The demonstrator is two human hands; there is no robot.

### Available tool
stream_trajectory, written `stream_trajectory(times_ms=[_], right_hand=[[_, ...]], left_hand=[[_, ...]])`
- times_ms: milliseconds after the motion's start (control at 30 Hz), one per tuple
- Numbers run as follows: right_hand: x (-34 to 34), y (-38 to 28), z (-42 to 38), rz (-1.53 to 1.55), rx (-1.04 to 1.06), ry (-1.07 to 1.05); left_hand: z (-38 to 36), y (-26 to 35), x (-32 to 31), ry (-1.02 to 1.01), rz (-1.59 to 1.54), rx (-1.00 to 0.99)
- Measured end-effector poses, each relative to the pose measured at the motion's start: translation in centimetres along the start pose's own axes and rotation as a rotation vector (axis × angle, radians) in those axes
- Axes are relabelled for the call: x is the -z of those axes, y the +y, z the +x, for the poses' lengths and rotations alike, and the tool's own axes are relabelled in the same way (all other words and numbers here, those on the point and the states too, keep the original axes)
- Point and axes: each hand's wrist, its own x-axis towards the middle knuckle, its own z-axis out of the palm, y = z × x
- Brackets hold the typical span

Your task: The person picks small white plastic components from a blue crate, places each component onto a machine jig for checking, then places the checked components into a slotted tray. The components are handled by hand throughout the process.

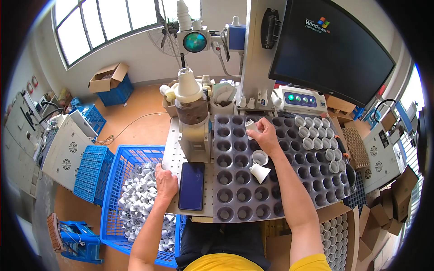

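While over the grey tray point(289, 180), right hand point(264, 135) gripping white cup point(249, 125).

Right hand point(264, 135) holding white cup point(250, 126) over grey tray point(235, 198), left hand point(165, 180) on crate rim

Orange-brown floor point(135, 108), pale wall point(144, 58) with big bright window point(104, 22). Fan point(165, 31) by the wall. Open cardboard box point(108, 77) on a blue crate point(115, 95). Dark monitor point(332, 49) upper right. Grey cabinets point(63, 149) at left.
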Motion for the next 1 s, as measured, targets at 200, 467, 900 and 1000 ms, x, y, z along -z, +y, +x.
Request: stream_trajectory(times_ms=[200,467,900,1000], right_hand=[[0.1,-0.2,-0.1,-0.016,-0.017,0.012],[0.4,-0.2,1.1,-0.027,-0.108,-0.071],[-0.6,-19.4,9.6,0.137,0.197,0.091],[-4.0,-22.1,9.2,0.198,0.227,0.081]], left_hand=[[1.1,-3.4,-0.4,-0.007,-0.226,0.113],[16.2,-0.6,8.6,0.215,-0.651,0.046],[25.1,17.2,13.4,-0.022,-0.734,-0.005],[24.2,18.2,15.1,0.075,-0.706,-0.019]])
